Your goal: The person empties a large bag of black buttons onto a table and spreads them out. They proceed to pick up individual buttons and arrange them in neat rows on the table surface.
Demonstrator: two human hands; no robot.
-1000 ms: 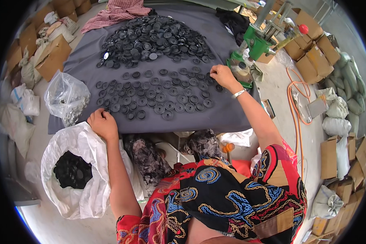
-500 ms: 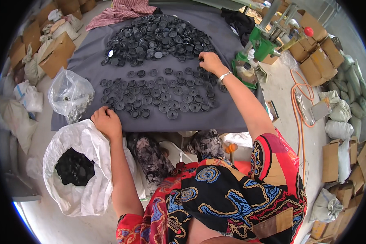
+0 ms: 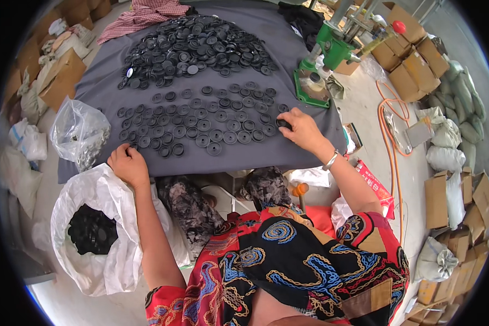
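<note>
My right hand (image 3: 304,130) pinches a black round plastic cap (image 3: 283,124) just right of the spread caps. My left hand (image 3: 129,164) rests at the table's front left edge with its fingers curled down. Dark plastic shows at its fingertips, beside the nearest caps, but the fingers hide whether it is gripped. Between my hands, many black caps (image 3: 202,140) lie spread in loose rows on the grey cloth (image 3: 228,158), mostly single. Behind them is a large heap of similar caps (image 3: 201,46).
Left of my left arm stands a white woven sack (image 3: 125,261) with black pieces inside. A clear plastic bag (image 3: 79,127) sits on the table's left corner. At the right edge stands a green hand press (image 3: 309,89). Cardboard boxes (image 3: 415,76) and an orange hose (image 3: 383,125) lie beyond.
My right hand has come from the heap's right edge toward me, carrying a cap to the right end of the rows. My left hand has stayed by the front left caps. The whole view shifted slightly.
</note>
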